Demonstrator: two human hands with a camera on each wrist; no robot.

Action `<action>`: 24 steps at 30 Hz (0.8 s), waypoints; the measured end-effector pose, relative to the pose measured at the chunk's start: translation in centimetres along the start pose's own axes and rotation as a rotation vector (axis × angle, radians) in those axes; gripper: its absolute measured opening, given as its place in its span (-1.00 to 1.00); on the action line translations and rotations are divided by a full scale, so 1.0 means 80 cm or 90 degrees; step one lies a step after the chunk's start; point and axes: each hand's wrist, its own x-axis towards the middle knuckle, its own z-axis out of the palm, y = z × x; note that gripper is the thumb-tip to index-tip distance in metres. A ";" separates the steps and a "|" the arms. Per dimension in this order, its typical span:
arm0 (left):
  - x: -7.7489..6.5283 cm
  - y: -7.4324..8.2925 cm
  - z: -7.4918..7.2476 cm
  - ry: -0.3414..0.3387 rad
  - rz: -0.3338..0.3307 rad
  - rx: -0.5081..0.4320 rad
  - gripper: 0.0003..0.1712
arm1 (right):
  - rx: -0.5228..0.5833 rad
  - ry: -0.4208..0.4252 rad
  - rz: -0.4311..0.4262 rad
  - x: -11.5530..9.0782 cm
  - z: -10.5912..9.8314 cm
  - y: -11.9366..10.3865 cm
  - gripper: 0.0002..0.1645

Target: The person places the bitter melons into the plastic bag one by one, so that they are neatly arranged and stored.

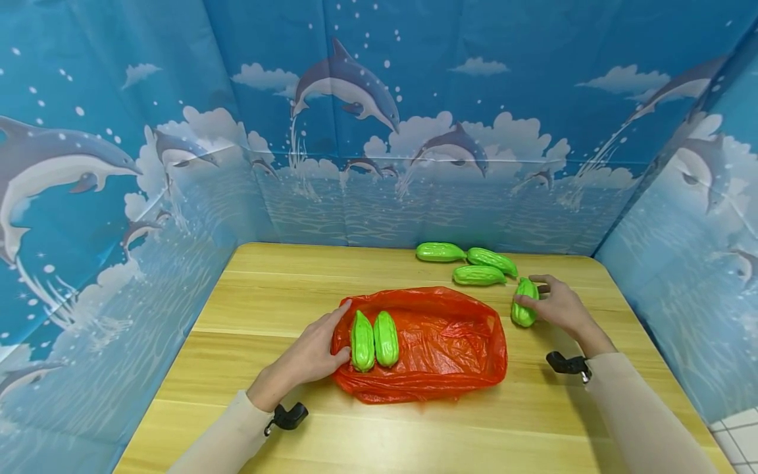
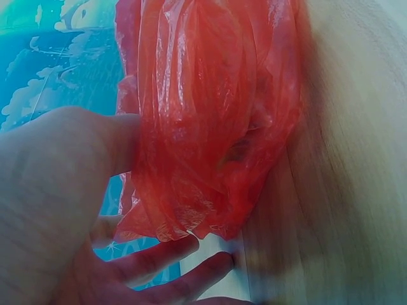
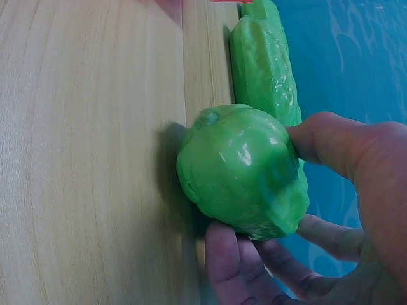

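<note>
A person's right hand [image 1: 553,304] is grasping a bright green gourd [image 1: 524,311], the thumb pressing across one side and the fingers curling round the other. The gourd is lying to the right of an open red plastic bag [image 1: 422,387], with its long axis running from near to far; whether it is touching the tabletop [image 1: 249,289] is hard to tell. Its skin is shining like smooth plastic, bright highlights breaking over lumpy ridges that are running along its length. In the right wrist view, its blunt, rounded end is facing the camera, showing a small nub and a darker green shade toward the thumb. The left hand [image 1: 312,347] is resting at the left end of the bag with its fingers spreading loosely, the thumb reaching over the rim, so it is touching the bag rather than clenching it. The bag is gaping wide, its thin film wrinkling and catching the light. Inside, at the left, two matching gourds [image 1: 387,339] are lying side by side, also pointing near to far. Three more gourds [image 1: 478,275] are lying crosswise toward the far edge, two along the back and one slightly nearer. Beige sleeves [image 1: 636,408] are covering both forearms, and a blue backdrop [image 1: 379,197] printed with leaping dolphins is hanging beyond the pale wooden surface.
</note>
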 end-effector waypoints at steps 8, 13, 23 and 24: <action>-0.001 0.000 -0.001 -0.001 -0.003 0.000 0.12 | 0.010 0.008 -0.001 -0.003 -0.001 -0.003 0.21; -0.001 -0.001 -0.001 0.002 0.000 -0.001 0.12 | -0.002 0.015 -0.003 -0.005 -0.003 -0.004 0.22; 0.000 -0.003 0.001 0.002 0.003 -0.007 0.12 | -0.015 0.031 -0.019 -0.010 -0.005 -0.012 0.16; 0.000 -0.003 0.001 0.002 0.003 -0.008 0.13 | -0.017 0.034 -0.021 -0.011 -0.005 -0.013 0.16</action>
